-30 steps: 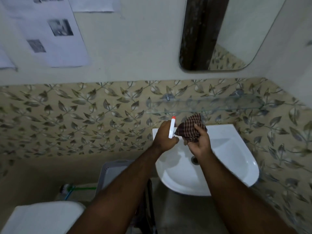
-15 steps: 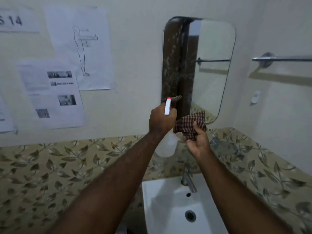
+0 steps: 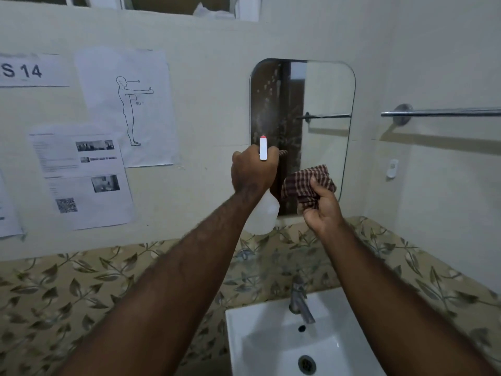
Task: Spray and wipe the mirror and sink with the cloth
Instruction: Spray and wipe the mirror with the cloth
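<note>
A rounded wall mirror point(image 3: 325, 104) hangs above the white sink point(image 3: 260, 337). Wet droplets speckle the mirror's dark left part. My left hand point(image 3: 252, 172) grips a translucent spray bottle point(image 3: 264, 215) with a white, red-tipped nozzle, held up just in front of the mirror's lower left. My right hand point(image 3: 322, 210) clutches a bunched dark red checked cloth point(image 3: 306, 185) in front of the mirror's lower edge, to the right of the bottle.
A metal tap point(image 3: 299, 299) stands at the sink's back. A chrome towel rail point(image 3: 444, 112) runs along the right wall. Printed sheets point(image 3: 81, 175) are taped to the wall at left. Leaf-patterned tiles point(image 3: 81, 294) cover the lower wall.
My view has tilted up from the sink to the mirror. Both hands rose with the bottle and cloth to mirror height, and droplets now show on the glass.
</note>
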